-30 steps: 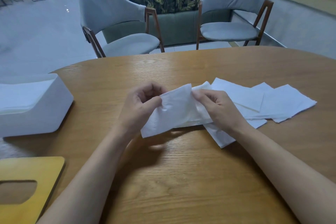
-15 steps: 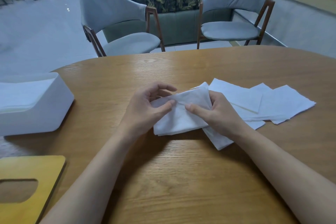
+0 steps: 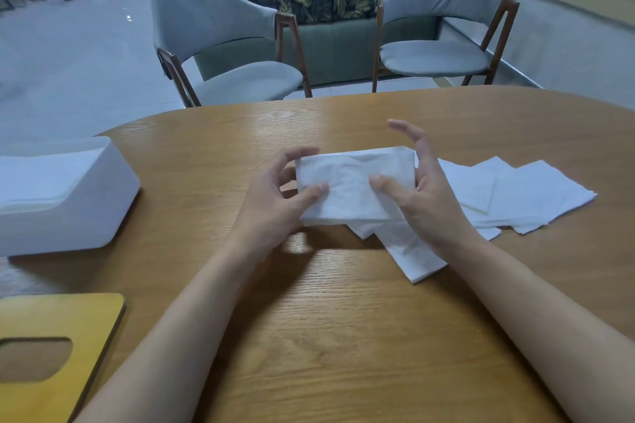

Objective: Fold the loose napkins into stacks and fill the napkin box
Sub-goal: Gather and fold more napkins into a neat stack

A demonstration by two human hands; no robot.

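My left hand (image 3: 275, 197) pinches the left edge of the folded napkin (image 3: 354, 182), thumb on top and fingers curled round the far side. My right hand (image 3: 424, 197) is spread: its thumb lies flat on the top face near the right end, its palm is against the right edge, and its fingers stand straight and apart beyond the far corner, gripping nothing. The folded napkin sits between my two hands at the middle of the surface (image 3: 343, 336). It looks to be lifted a little rather than lying flat, with one loose sheet poking out beneath it toward me.

I judge the step in hand to be squaring this fold before it goes into the box. The top face is creased and the near edge is uneven. To do it well I should keep the left pinch light and draw the right thumb outward to smooth the face. Then I should tap the long edges level so the layers line up. The paper is thin and limp, so a hard squeeze would crumple it.

To my right the loose napkins (image 3: 536, 196) lie fanned and overlapping, touching one another and not yet folded, so a good share of the work remains.

Well off to my left is the white napkin box (image 3: 103, 209), open at the top. The stacked napkins (image 3: 37, 178) in it come up near the rim. Nearer to me, the wooden lid (image 3: 86, 326) with its oval slot lies flat, apart from the box.
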